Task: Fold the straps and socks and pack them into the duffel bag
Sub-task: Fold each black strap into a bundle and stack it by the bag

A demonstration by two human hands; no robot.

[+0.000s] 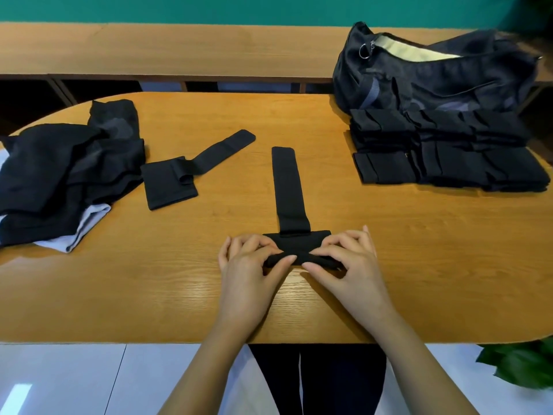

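My left fingers (254, 242) and right fingers (339, 242) pinch the strap's (288, 187) wide end, mid-fold; next, I reckon, its tail folds over.

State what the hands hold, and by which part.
Both the left hand and right hand pinch the black strap by its wide near end; its long tail lies free.

Open oval wooden table (404, 265) lies to your right, but a stack of folded black straps (443, 154) fronts the dark fabric duffel bag (434, 82). Leftward, a loose black strap (170, 181) and heaped dark socks (59, 169) block you.
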